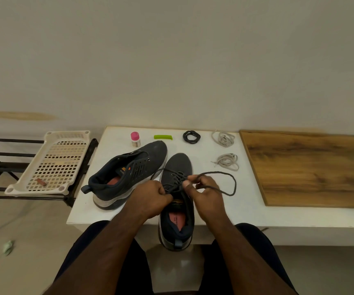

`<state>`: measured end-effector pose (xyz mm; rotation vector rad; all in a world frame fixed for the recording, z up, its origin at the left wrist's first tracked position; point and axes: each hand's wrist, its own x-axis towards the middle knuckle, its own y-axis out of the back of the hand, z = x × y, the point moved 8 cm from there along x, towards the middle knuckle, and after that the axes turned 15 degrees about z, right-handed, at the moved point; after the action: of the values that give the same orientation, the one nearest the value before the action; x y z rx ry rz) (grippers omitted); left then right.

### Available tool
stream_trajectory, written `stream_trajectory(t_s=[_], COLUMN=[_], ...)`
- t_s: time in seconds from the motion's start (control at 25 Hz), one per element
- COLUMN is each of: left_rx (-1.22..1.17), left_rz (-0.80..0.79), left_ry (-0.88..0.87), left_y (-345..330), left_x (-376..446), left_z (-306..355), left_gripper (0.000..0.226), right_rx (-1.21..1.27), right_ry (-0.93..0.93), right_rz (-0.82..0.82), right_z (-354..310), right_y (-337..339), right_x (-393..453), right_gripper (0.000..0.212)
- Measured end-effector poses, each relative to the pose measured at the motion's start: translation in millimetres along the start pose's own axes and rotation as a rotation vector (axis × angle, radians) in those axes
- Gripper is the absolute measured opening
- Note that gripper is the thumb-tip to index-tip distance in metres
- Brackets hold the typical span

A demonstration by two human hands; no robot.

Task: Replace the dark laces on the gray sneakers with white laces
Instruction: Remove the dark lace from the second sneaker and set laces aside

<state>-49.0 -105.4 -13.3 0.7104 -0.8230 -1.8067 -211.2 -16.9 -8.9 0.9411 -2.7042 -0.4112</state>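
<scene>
The person is sitting at a white table [246, 201] and working on the near sneaker [177, 201], which is lying toe-away with its heel hanging over the near edge, probably so the eyelets are facing up within easy reach. The left hand [150, 199] is curling its fingers around the shoe's left side by the tongue, seemingly steadying it, though what the fingertips are pinching cannot be told. The right hand [203, 192] is pinching the dark lace [225, 179] between thumb and fingers just above the eyelets; the thin round cord is looping out to the right and back, so the lace appears to be coming out row by row.

The second sneaker [129, 173] is lying tilted on its side to the left, touching or nearly touching the first, and looks already stripped of its lace. Both are gray knit fabric with pale soles and reddish insoles.

At the far edge a coiled dark lace [191, 137] is lying apart, and two loose bundles of white laces [224, 139] [228, 161] are waiting further right, likely staged for threading. A pink-capped bottle [135, 139] and a green plastic strip [163, 137] are sitting far left. A wooden board [312, 167] is covering the table's right part, and a perforated plastic tray [52, 162] is resting on a black rack to the left.
</scene>
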Motion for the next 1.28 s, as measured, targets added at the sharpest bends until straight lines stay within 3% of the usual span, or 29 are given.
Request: stream_trajectory(t_s=[0.08, 0.12, 0.24, 0.32, 0.44, 0.52, 0.68, 0.8, 0.88, 0.96, 1.28], left_rx=[0.009, 0.012, -0.015, -0.009, 0.02, 0.004, -0.026, -0.011, -0.007, -0.016, -0.037], left_rz=[-0.002, 0.002, 0.003, 0.001, 0.014, 0.03, 0.089, 0.112, 0.116, 0.101, 0.062], left_ry=[-0.006, -0.008, 0.015, 0.01, -0.028, -0.03, -0.046, -0.087, -0.099, -0.101, -0.028], left_y=[0, 0, 0, -2, -4, -4, 1, 0, 0, 0, 12], left_x=[-1, -1, -1, 0, -1, -2, -1, -2, -2, -1, 7], left_z=[2, 2, -3, -4, 1, 2, 7, 14, 14, 13, -8], left_gripper=[0.024, 0.024, 0.021, 0.021, 0.024, 0.027, 0.026, 0.022, 0.019, 0.015, 0.011], right_rx=[-0.101, -0.107, 0.081, 0.045, -0.179, -0.232, -0.362, -0.131, -0.323, -0.499, -0.412], right_ry=[0.084, 0.096, -0.104, -0.245, -0.427, -0.516, -0.237, -0.159, -0.021, 0.09, -0.056], right_rz=[-0.136, -0.124, 0.138, 0.152, 0.003, -0.036, -0.016, -0.256, -0.293, -0.184, -0.12], right_z=[-4, -5, 3, 19, 50, 57, 30, 2, -3, -7, 10], right_y=[-14, -15, 8, 18, 19, 25, 36, 3, -12, -13, 6], right_x=[-10, -10, 5, 13, 11, 10, 15, -11, -23, -21, -8], right_gripper=[0.019, 0.02, 0.012, 0.01, 0.054, 0.056, 0.044, 0.028, 0.029, 0.027, 0.023])
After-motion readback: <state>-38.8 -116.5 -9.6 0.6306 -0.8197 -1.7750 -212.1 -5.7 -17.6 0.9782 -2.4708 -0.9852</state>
